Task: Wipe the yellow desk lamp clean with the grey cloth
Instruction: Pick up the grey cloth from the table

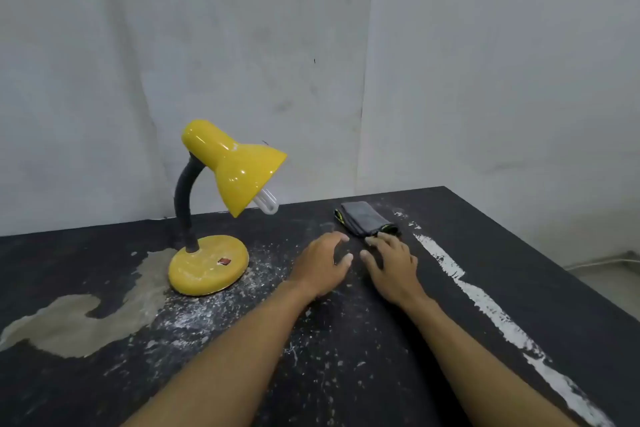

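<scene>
Two bare forearms reach in from the near edge over a black counter (519,239), its top scuffed and speckled white. Near left, a tan dried patch (86,319) sprawls across it; on the right a long white paint streak (467,291) runs from near to far. Left hand (320,263): palm down, fingers loosely curved, nothing in it; cannot tell if it rests on the counter or is just above it. Right hand (393,267), just beside it: fingers stretched forward and a little spread, tips meeting the near end of the grey cloth (365,218), not wrapped round it. Cloth lies folded on the counter just past the hands, right of centre, with a dark edging flecked green at its ends. Yellow desk lamp (207,265) stands upright to the left, apart from both hands: round dusty base with a small red switch, black bent neck (185,198), glossy shade (239,166) tilted down to the right, white bulb (267,203) poking out of its mouth. Farthest back, a pale, stained wall (346,45).
</scene>
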